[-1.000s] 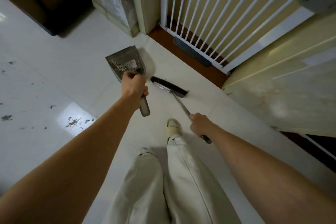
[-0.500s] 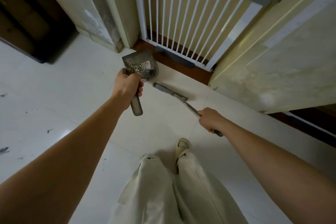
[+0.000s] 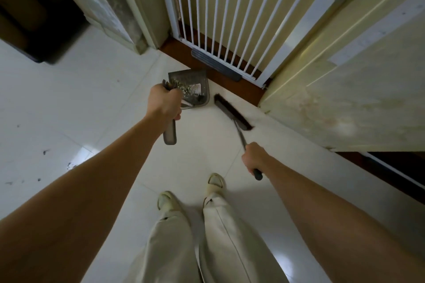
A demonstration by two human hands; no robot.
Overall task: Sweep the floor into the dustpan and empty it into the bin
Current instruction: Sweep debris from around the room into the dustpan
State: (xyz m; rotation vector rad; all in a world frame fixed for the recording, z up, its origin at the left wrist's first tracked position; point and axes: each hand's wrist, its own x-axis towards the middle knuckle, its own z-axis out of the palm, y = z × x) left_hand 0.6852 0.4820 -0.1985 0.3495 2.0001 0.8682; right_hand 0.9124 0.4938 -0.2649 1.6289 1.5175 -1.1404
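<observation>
1. Gripping the handle of a grey plastic dustpan (image 3: 193, 86), left hand (image 3: 164, 104) curled tight round it, pan held over the white tiled floor (image 3: 96, 103) just short of a white barred safety gate (image 3: 220, 14).
2. Loaded with a pile of pale grit and scraps, the pan's open mouth towards the gate, its handle end poking out below the fist.
3. Clasping the thin metal shaft of a long-handled broom with a dark bristle head (image 3: 232, 114), right hand (image 3: 254, 158) closed round the black grip near its end.
4. Resting on the tiles just right of the dustpan, the bristle head, close beside a dark wooden threshold (image 3: 232, 80) and a worn cream door (image 3: 345, 89).
5. Scattered on the floor at far left, dark specks of dirt (image 3: 46, 151).
6. Standing below, cream trousers (image 3: 220, 236) and pale slippers (image 3: 215, 182).
</observation>
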